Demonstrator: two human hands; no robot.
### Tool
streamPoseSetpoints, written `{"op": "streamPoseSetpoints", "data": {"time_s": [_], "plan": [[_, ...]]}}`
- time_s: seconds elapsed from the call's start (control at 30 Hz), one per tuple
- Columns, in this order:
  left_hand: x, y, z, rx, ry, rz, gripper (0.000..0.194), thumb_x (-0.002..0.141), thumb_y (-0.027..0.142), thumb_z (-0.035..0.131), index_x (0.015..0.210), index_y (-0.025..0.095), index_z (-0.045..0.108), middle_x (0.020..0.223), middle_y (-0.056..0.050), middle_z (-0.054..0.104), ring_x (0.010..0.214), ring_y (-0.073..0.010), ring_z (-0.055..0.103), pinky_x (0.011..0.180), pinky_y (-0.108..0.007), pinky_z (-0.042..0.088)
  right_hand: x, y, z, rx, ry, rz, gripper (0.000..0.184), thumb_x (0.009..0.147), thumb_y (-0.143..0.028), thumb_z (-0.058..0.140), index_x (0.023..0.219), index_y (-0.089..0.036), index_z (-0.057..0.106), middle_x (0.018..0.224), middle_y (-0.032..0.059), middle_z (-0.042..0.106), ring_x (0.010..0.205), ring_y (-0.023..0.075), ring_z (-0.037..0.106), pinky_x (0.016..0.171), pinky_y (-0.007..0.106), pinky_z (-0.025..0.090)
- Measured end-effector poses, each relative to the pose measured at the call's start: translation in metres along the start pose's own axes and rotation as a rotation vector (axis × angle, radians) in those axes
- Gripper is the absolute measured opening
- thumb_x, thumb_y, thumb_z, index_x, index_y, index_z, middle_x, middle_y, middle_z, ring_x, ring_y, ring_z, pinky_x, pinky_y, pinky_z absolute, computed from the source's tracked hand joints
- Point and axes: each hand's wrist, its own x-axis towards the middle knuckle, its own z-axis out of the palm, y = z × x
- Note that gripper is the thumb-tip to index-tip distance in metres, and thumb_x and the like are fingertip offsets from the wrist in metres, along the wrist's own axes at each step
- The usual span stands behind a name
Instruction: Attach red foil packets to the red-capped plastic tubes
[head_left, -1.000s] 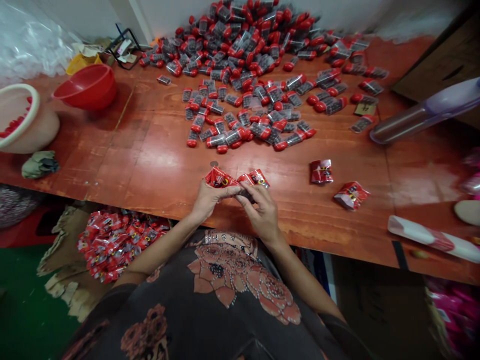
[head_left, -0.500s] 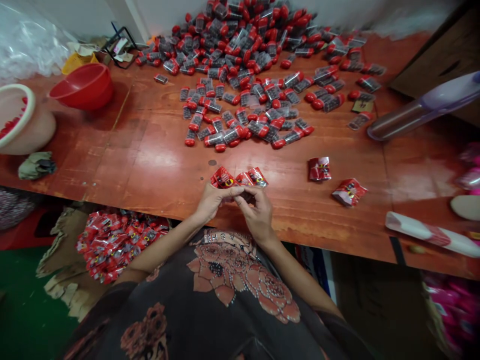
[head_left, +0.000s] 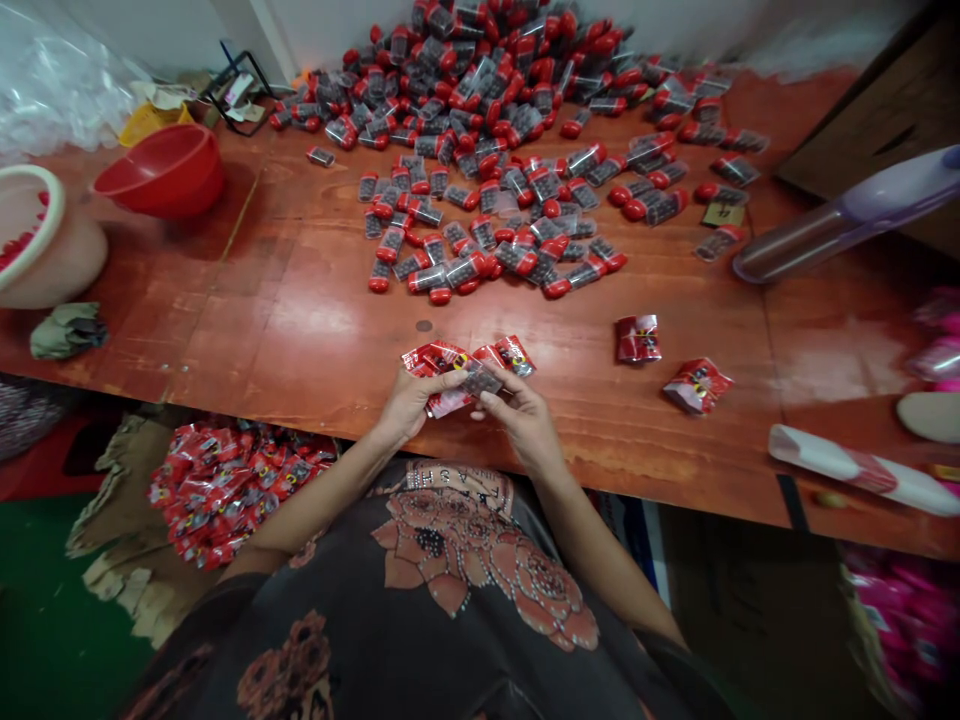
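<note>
My left hand [head_left: 409, 402] is closed around a red printed plastic wrapper [head_left: 448, 402], its thumb pressed on top. Between both hands is a small clear bottle [head_left: 481, 378] with dark contents, lying at the wrapper's right end. The fingers of my right hand [head_left: 525, 415] pinch this bottle from the right. Whether the bottle is partly inside the wrapper I cannot tell. Just behind my fingers another red printed wrapper [head_left: 514, 355] lies on the table.
A big heap of red-capped bottles [head_left: 480, 90] covers the back, with a looser group [head_left: 465, 265] nearer. Right of my hands lie two red packets [head_left: 638, 339] [head_left: 697, 386]. Red bowl [head_left: 161, 175] and white bucket [head_left: 67, 250] stand left. Many packets [head_left: 232, 490] fill a carton below.
My hands have drawn slightly apart, and the left moved a little left. The clear bottle and more of the red wrapper now show between my fingers.
</note>
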Motion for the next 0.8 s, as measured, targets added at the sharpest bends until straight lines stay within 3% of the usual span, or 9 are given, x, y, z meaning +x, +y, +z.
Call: {"op": "streamPoseSetpoints", "data": {"time_s": [0.23, 0.4, 0.5, 0.6, 0.7, 0.8], "plan": [[-0.004, 0.003, 0.001, 0.076, 0.042, 0.114, 0.024, 0.056, 0.021, 0.088, 0.071, 0.016, 0.070, 0.071, 0.001, 0.070, 0.064, -0.0117, 0.063, 0.069, -0.026, 0.053, -0.004, -0.008, 0.000, -0.269, 0.018, -0.161, 0.040, 0.085, -0.032, 0.067, 0.124, -0.040, 0.067, 0.111, 0.0042, 0.060, 0.092, 0.0187, 0.062, 0.074, 0.037, 0.064], [-0.008, 0.001, 0.000, 0.127, -0.073, 0.009, 0.025, 0.053, 0.018, 0.088, 0.070, 0.015, 0.069, 0.068, 0.001, 0.068, 0.060, -0.0112, 0.060, 0.063, -0.026, 0.052, -0.003, -0.006, 0.001, -0.172, -0.053, -0.068, 0.046, 0.082, -0.034, 0.069, 0.128, -0.039, 0.064, 0.117, 0.0041, 0.061, 0.086, 0.0175, 0.062, 0.065, 0.035, 0.063], [-0.007, -0.003, -0.001, 0.110, -0.078, -0.033, 0.025, 0.055, 0.017, 0.088, 0.071, 0.015, 0.070, 0.070, 0.000, 0.070, 0.061, -0.0116, 0.061, 0.065, -0.027, 0.052, -0.001, 0.000, 0.001, -0.248, -0.017, -0.103, 0.044, 0.083, -0.035, 0.068, 0.126, -0.035, 0.066, 0.117, 0.0048, 0.064, 0.089, 0.0192, 0.063, 0.072, 0.037, 0.061], [-0.004, -0.008, -0.004, 0.076, -0.077, -0.088, 0.026, 0.056, 0.015, 0.087, 0.077, 0.015, 0.072, 0.078, -0.004, 0.073, 0.067, -0.0140, 0.065, 0.071, -0.030, 0.054, 0.002, 0.006, -0.001, -0.378, 0.028, -0.200, 0.034, 0.083, -0.035, 0.068, 0.117, -0.032, 0.070, 0.108, 0.0039, 0.068, 0.096, 0.0214, 0.063, 0.088, 0.042, 0.056], [0.002, -0.009, -0.009, 0.003, 0.009, -0.145, 0.025, 0.060, 0.013, 0.085, 0.082, 0.014, 0.072, 0.083, -0.007, 0.074, 0.069, -0.0157, 0.068, 0.074, -0.032, 0.056, 0.008, 0.011, -0.009, -0.474, 0.079, -0.245, 0.028, 0.087, -0.036, 0.064, 0.113, -0.030, 0.070, 0.104, 0.0035, 0.068, 0.096, 0.0218, 0.063, 0.093, 0.044, 0.052], [0.010, -0.002, -0.017, -0.084, 0.145, -0.199, 0.026, 0.066, 0.005, 0.078, 0.090, 0.012, 0.070, 0.087, -0.010, 0.075, 0.073, -0.0177, 0.070, 0.076, -0.032, 0.057, 0.016, 0.011, -0.029, -0.667, 0.218, -0.284, 0.029, 0.089, -0.039, 0.062, 0.115, -0.029, 0.069, 0.101, 0.0056, 0.063, 0.094, 0.0239, 0.061, 0.092, 0.047, 0.051]]}}
